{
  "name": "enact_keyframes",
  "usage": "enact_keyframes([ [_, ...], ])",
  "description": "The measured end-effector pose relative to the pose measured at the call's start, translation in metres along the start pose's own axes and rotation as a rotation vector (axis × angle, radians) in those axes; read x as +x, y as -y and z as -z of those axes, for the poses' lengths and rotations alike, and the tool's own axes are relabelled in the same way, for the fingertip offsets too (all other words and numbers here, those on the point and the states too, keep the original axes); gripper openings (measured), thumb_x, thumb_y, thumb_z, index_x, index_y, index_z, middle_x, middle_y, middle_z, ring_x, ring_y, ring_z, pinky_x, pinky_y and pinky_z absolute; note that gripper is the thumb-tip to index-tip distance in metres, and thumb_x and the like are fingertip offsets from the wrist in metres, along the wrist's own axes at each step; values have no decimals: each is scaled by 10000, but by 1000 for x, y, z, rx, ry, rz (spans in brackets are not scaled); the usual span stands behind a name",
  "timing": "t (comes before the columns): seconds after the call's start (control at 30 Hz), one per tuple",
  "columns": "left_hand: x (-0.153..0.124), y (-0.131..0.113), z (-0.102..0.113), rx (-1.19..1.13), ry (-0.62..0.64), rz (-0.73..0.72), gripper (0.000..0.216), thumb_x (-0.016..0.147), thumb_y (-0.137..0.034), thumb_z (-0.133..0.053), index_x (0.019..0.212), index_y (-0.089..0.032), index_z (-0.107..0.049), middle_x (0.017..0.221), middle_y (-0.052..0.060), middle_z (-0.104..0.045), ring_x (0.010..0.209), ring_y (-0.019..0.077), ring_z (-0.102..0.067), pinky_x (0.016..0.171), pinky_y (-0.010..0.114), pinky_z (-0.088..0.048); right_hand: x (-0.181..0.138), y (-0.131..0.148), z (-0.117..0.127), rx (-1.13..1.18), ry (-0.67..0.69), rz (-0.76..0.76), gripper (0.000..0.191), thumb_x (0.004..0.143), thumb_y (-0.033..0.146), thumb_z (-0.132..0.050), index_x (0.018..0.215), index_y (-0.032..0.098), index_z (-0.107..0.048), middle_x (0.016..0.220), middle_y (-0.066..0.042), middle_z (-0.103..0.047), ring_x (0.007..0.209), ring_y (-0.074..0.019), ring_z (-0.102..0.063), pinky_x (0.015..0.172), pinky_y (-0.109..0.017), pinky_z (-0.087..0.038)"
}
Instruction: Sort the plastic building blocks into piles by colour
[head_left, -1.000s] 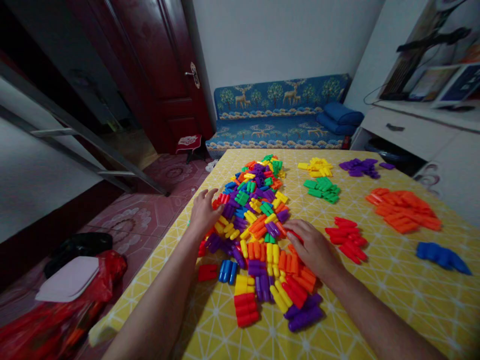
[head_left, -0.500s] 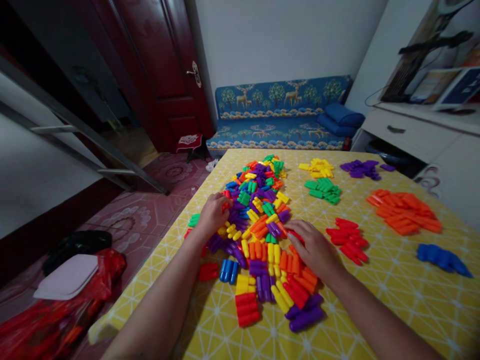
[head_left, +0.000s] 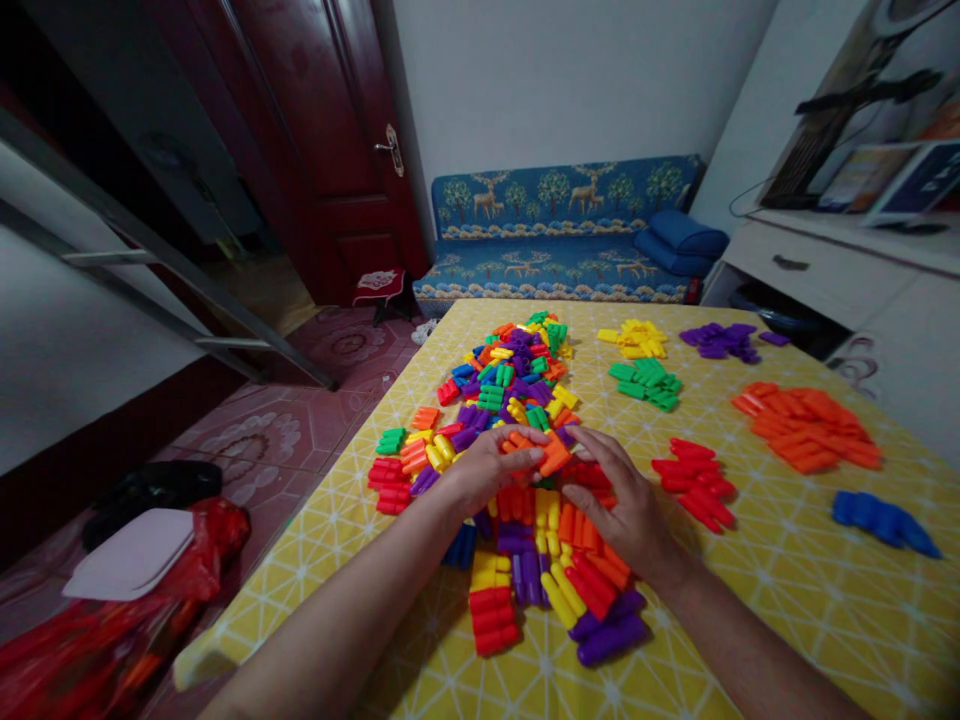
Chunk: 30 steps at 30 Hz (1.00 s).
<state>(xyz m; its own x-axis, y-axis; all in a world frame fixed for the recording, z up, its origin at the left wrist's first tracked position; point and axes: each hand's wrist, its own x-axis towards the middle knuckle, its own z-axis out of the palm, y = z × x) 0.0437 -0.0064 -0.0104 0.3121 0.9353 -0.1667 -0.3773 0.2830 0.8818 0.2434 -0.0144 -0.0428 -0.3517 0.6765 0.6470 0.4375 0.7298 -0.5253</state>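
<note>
My left hand (head_left: pixel 491 465) is closed on an orange toy block (head_left: pixel 553 453) made of joined round-ended tubes, holding it over the middle of a long mixed pile of blocks (head_left: pixel 491 398). Close by on the right, my right hand (head_left: pixel 630 505) faces that block with thumb and fingers apart. Red blocks (head_left: pixel 589 474) show between its thumb and fingers; they look to lie in the pile, partly hidden by the hand. Nearer me lie a red block (head_left: pixel 495 620), purple blocks (head_left: pixel 613 630) and yellow blocks (head_left: pixel 564 592).
Along the right of the yellow table (head_left: pixel 720 620) lie single-colour groups: yellow (head_left: pixel 637 338), purple (head_left: pixel 720 340), green (head_left: pixel 646 383), red (head_left: pixel 694 482), orange (head_left: pixel 806 425) and blue (head_left: pixel 885 522). Behind stands a blue sofa (head_left: pixel 525 265); a cabinet (head_left: pixel 832 275) is at right.
My left hand has moved right, from the pile's left side to its middle, with an orange block in it. My right hand has shifted slightly and its fingers have spread.
</note>
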Motion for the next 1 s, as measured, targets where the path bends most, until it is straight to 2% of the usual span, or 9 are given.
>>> enact_keyframes([
  [0.07, 0, 5, -1, -6, 53, 29, 433, 576, -312, -904, 895, -119, -683, 768, 9, -657, 636, 83, -615, 646, 200, -502, 1, 5, -1, 16, 51, 24, 557, 925, 260, -584, 1445, 298, -390, 1395, -83, -506, 1313, -218, -474, 1068, -399, -457],
  [0.13, -1, 7, -2, -40, 86, 48, 408, 627, -319, -881, 924, -117, -686, 803, 29, -674, 675, 101, -637, 681, 216, -517, 3, 7, -1, 32, 65, 25, 454, 921, 251, -593, 1363, 300, -501, 1330, -72, -553, 1260, -209, -522, 1039, -375, -480],
  [0.27, -2, 1, -1, -122, 76, 97, 374, 777, -308, -761, 1081, -122, -648, 964, 109, -710, 784, 173, -693, 770, 310, -551, 4, 1, 1, 54, -45, -8, 225, 896, 262, -632, 1119, 257, -660, 1143, -69, -646, 1116, -210, -606, 959, -358, -520],
  [0.43, -3, -3, 2, -134, 34, 54, 516, 679, -59, -722, 1162, -160, -573, 1148, 123, -685, 947, 220, -710, 902, 346, -518, 0, -5, 0, 132, -118, -296, 193, 909, 363, -598, 1013, 219, -676, 962, -60, -716, 870, -194, -685, 769, -316, -574],
  [0.53, -3, 1, 5, -56, 21, 7, 561, 656, -81, -770, 1164, -177, -553, 1132, 106, -690, 994, 222, -703, 956, 343, -491, 3, -12, 9, 178, -212, -474, 291, 878, 445, -612, 1050, 214, -653, 916, -57, -717, 737, -178, -683, 640, -290, -569],
  [0.67, -2, 7, 9, 32, 35, -9, 560, 682, -262, -840, 1141, -190, -528, 1032, 97, -712, 969, 232, -714, 932, 352, -503, 14, -52, 57, 97, -500, -635, 410, 805, 543, -645, 1042, 209, -629, 764, -50, -678, 579, -181, -627, 538, -320, -529],
  [0.77, -1, 8, 11, 66, 46, -20, 619, 657, -325, -864, 1156, -194, -522, 979, 84, -717, 897, 224, -729, 861, 334, -533, 16, -105, 110, 9, -736, -769, 441, 768, 567, -645, 1028, 212, -648, 822, -119, -687, 656, -257, -664, 574, -419, -545],
  [0.9, -1, 6, 9, 155, 77, -9, 798, 684, -386, -837, 1354, -182, -454, 873, 65, -725, 769, 202, -733, 737, 299, -557, 9, -163, 169, -110, -737, -945, 519, 726, 572, -645, 1084, 196, -660, 1044, -222, -677, 831, -374, -695, 622, -548, -554],
  [1.0, 0, 5, 8, 223, 100, -25, 911, 711, -431, -805, 1462, -173, -358, 817, 52, -727, 690, 187, -721, 682, 293, -561, 11, -169, 190, -111, -569, -815, 582, 738, 672, -588, 1104, 226, -669, 999, -210, -697, 855, -402, -698, 605, -586, -562],
])
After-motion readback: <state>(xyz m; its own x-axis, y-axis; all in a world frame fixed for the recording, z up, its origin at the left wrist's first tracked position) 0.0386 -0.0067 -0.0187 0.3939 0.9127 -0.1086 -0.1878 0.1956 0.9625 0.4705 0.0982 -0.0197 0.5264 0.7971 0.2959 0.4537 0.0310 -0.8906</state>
